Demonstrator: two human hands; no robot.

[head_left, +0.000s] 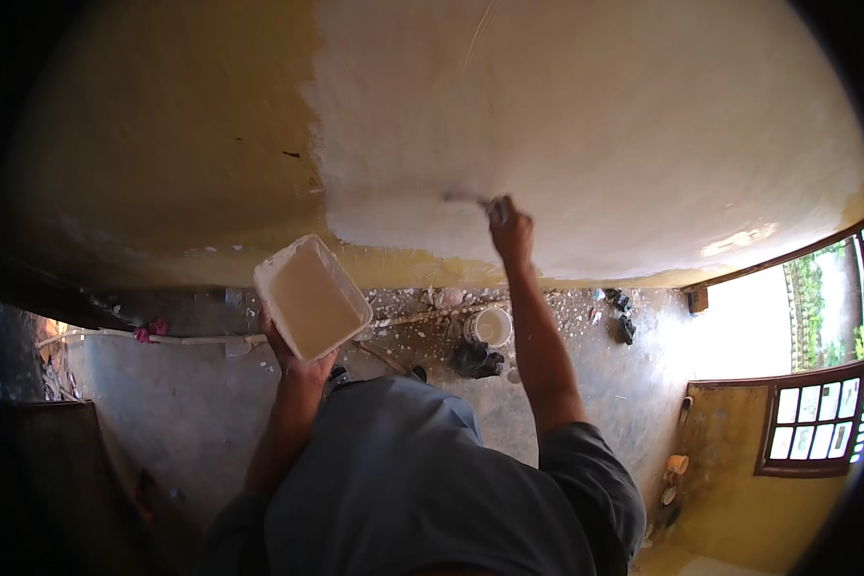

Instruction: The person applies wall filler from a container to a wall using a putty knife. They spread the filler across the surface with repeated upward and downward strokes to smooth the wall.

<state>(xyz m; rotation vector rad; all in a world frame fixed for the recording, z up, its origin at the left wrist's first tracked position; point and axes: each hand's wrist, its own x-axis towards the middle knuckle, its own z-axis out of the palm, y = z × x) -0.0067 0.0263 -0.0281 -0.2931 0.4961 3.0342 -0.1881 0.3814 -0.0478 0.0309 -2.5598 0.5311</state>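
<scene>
My left hand (302,367) grips a white rectangular tub (360,312) from below, its rim smeared and a smooth cream-coloured mass (309,300) inside. Stretched up to the wall, my right hand (515,236) is closed round a small hand tool (466,197). Motion blurs the tool's thin, dark end, so its exact kind cannot be made out. That end is at the whitish coated area (586,125) of the wall. To its left the wall (182,125) is yellow-brown, with a ragged border between the two.
Flakes and debris litter the floor along the wall, beside a long pale pole (197,339). A white bucket (491,327) stands near a black plastic bag (476,361). On the right are a bright opening (739,322) and a barred window (816,420).
</scene>
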